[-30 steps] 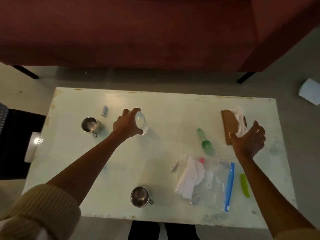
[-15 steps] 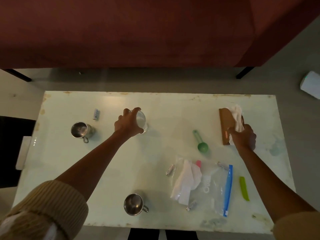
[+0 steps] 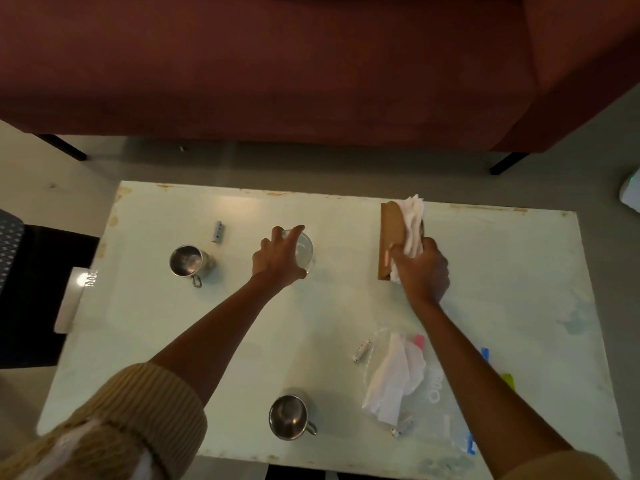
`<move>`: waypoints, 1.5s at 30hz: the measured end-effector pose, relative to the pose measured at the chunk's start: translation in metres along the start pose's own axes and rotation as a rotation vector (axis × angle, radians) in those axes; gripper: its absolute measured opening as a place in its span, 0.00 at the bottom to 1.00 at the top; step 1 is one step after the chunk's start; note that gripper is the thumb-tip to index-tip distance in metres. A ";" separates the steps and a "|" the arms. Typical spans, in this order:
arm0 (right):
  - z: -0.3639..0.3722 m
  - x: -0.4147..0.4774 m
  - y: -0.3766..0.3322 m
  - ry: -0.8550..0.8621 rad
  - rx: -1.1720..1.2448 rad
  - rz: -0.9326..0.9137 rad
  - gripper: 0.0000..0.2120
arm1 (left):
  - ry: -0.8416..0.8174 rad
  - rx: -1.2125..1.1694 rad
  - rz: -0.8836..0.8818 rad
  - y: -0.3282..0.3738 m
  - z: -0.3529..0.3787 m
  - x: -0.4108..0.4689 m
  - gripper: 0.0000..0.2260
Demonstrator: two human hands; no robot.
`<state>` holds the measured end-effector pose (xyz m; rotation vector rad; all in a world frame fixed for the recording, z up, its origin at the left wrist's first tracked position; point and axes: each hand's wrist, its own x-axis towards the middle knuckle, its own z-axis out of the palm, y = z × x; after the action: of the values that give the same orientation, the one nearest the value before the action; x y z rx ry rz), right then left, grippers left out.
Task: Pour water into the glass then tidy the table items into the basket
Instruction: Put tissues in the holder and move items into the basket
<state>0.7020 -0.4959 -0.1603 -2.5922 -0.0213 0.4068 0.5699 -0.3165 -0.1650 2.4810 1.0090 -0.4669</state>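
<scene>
**Right hand takes the napkin holder; glass held**

Left hand (image 3: 280,256): fingers curled round the glass (image 3: 306,252), which stands at the far middle of the table (image 3: 138,341). Same hold as a second ago. Water inside: cannot tell, the light is too dim.

Right hand (image 3: 420,270): a second ago it is spread open, just short of the brown napkin holder (image 3: 391,230). Half a second ago it is closing. Now it grips the holder's near end, with the white napkins (image 3: 412,216) bunched under the fingers. The holder lies closer to the table's far edge than before, so it is probably being lifted or slid. The head camera has shifted too, so this is not certain.

Judgement: tidying starts with the holder while the glass is steadied. No basket and no water vessel are in view, so the destination is unknown. Far steel mug (image 3: 188,261), near steel mug (image 3: 289,417) and zip bag (image 3: 440,410) are untouched. Most of the clearing remains.
</scene>
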 end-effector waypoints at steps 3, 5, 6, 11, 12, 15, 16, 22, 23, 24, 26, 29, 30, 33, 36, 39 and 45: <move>0.020 -0.021 -0.010 -0.022 -0.051 -0.029 0.25 | 0.051 -0.094 0.019 -0.005 0.004 -0.006 0.44; 0.031 -0.032 -0.014 -0.030 -0.069 -0.048 0.25 | 0.087 -0.231 0.009 -0.011 0.008 -0.010 0.48; 0.037 -0.037 -0.015 -0.032 -0.074 -0.051 0.24 | 0.097 -0.310 -0.002 -0.015 0.009 -0.012 0.49; 0.054 -0.050 -0.018 -0.041 -0.080 0.004 0.23 | 0.152 -0.607 -0.021 -0.029 0.010 -0.024 0.43; 0.056 -0.052 -0.018 -0.046 -0.079 0.013 0.22 | 0.168 -0.628 -0.003 -0.030 0.010 -0.026 0.40; 0.061 -0.057 -0.017 -0.069 -0.080 0.007 0.22 | 0.172 -0.652 0.026 -0.034 0.010 -0.027 0.38; 0.063 -0.058 -0.017 -0.072 -0.084 0.001 0.22 | 0.169 -0.647 0.029 -0.035 0.010 -0.026 0.38; 0.070 -0.057 -0.019 -0.051 -0.091 0.007 0.23 | 0.148 -0.615 0.036 -0.038 0.009 -0.020 0.37; 0.070 -0.056 -0.020 -0.048 -0.091 0.010 0.23 | 0.144 -0.609 0.040 -0.040 0.009 -0.019 0.37; 0.071 -0.055 -0.021 -0.044 -0.094 0.010 0.23 | 0.136 -0.601 0.043 -0.041 0.009 -0.017 0.37; 0.072 -0.053 -0.021 -0.037 -0.102 0.009 0.22 | 0.125 -0.585 0.052 -0.042 0.010 -0.014 0.38; 0.073 -0.053 -0.021 -0.032 -0.103 0.015 0.22 | 0.121 -0.569 0.069 -0.041 0.010 -0.011 0.37; 0.074 -0.053 -0.021 -0.032 -0.101 0.019 0.22 | 0.118 -0.568 0.071 -0.041 0.011 -0.010 0.37; 0.074 -0.054 -0.022 -0.032 -0.088 0.035 0.22 | 0.104 -0.555 0.075 -0.042 0.012 -0.007 0.37; 0.075 -0.055 -0.024 -0.039 -0.073 0.057 0.22 | 0.090 -0.538 0.065 -0.044 0.016 -0.005 0.39; 0.075 -0.056 -0.026 -0.045 -0.050 0.077 0.22 | 0.088 -0.555 0.054 -0.043 0.020 -0.005 0.41; 0.069 -0.060 -0.020 -0.055 0.005 0.039 0.33 | 0.131 -0.731 -0.049 -0.044 0.033 -0.023 0.43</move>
<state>0.6261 -0.4503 -0.1907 -2.5793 0.0113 0.4913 0.5179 -0.3175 -0.1941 1.8440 1.0522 0.0613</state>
